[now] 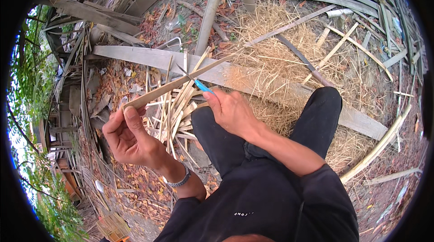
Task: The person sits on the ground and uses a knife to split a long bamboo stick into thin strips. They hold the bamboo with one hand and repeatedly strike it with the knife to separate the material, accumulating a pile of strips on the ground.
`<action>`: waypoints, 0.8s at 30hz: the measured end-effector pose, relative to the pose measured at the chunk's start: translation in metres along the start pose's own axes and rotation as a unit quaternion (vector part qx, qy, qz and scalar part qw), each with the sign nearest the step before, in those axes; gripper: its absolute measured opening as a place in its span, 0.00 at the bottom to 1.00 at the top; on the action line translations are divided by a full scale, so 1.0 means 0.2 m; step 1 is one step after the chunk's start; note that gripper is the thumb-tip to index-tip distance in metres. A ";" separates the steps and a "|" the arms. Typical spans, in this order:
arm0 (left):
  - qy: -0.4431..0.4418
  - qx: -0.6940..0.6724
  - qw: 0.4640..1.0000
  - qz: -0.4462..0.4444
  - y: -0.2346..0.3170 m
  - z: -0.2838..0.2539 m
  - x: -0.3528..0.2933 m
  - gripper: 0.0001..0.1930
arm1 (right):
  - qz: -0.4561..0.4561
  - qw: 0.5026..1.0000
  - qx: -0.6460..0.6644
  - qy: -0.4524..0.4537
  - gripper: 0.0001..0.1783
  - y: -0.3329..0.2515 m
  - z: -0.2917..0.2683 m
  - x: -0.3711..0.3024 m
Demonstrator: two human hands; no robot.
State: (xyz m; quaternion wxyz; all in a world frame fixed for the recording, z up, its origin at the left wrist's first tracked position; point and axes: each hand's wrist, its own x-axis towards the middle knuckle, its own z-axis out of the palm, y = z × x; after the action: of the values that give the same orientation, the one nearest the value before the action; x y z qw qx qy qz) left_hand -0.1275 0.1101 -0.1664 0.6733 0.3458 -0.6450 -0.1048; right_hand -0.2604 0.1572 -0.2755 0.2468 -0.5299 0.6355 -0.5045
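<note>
My left hand point(131, 133) pinches the near end of a long, flat bamboo strip point(168, 87) between thumb and fingers. The strip slants away up and to the right, towards the straw. A knife with a light blue handle point(202, 86) is gripped in my right hand point(233, 111), above my left knee. Its narrow, dark, pointed blade point(184, 71) crosses the strip at the middle of the view; whether the edge touches it I cannot tell. Below the strip lies a loose heap of pale split sticks point(174, 113), beside my left leg.
A wide wooden plank point(135, 56) runs across in front of me, past my knees. Straw-like shavings point(275, 29) cover the ground around it, with a dark curved tool point(298, 54) on them. Posts point(211, 13) stand ahead; stacked timber point(86, 9) lies far left, bamboo lengths point(377, 144) right.
</note>
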 end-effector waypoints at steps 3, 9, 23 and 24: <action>-0.009 0.009 1.000 -0.002 -0.02 -0.01 0.00 0.06 | 0.169 0.984 -0.016 -0.053 0.26 0.34 0.07 0.05; -0.022 -0.019 1.000 0.001 -0.05 -0.03 -0.01 0.05 | 0.107 0.994 -0.008 -0.022 0.29 0.37 0.08 0.03; -0.072 -0.040 0.997 0.011 0.05 -0.07 0.00 0.05 | 0.266 0.922 -0.272 -0.067 0.33 1.14 0.02 0.04; -0.077 -0.033 0.996 0.004 0.05 -0.06 0.02 0.05 | 0.267 0.931 -0.242 -0.053 0.33 1.13 0.02 0.08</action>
State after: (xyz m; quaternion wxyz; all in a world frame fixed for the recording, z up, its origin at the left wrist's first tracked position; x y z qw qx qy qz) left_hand -0.1178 0.1186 -0.1568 0.6330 0.3117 -0.6927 -0.1494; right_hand -0.3580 0.1243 -0.4777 0.2705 -0.4100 0.8423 -0.2220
